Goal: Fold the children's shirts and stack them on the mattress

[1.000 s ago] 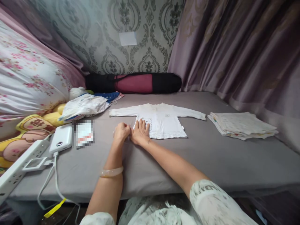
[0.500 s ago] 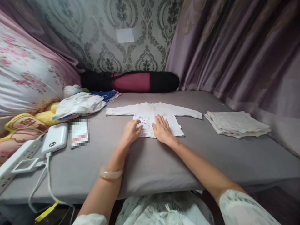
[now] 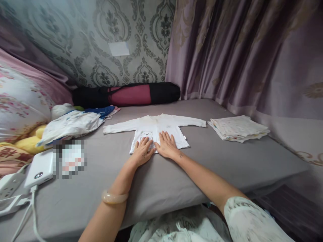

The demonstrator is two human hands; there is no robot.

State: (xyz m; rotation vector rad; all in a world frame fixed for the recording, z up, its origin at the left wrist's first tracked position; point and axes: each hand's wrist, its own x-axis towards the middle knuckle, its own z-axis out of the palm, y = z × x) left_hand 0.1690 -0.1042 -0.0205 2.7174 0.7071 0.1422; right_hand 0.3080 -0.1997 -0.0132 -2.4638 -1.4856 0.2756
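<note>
A small white long-sleeved top (image 3: 161, 125) lies flat with its sleeves spread out to both sides and its hem toward me. A bear picture decorates its lower left front. My left hand (image 3: 143, 151) rests flat over the hem, just below the bear, with fingers stretched out. Beside it, my right hand (image 3: 167, 145) lies flat on the lower middle of the top, its fingers extended. The two thumbs are close together. Neither hand grips the cloth.
Folded white cloths (image 3: 238, 128) are stacked at the right. Crumpled clothes (image 3: 73, 122) lie at the left, near a white power bank (image 3: 40, 168) with cables and a blurred packet (image 3: 73, 158). A long black and maroon bag (image 3: 131, 94) lies along the wall.
My left hand has come down from beside the bear onto the hem, fingers now stretched flat. My right hand stays flat on the top. The whole view has turned slightly to the right.
</note>
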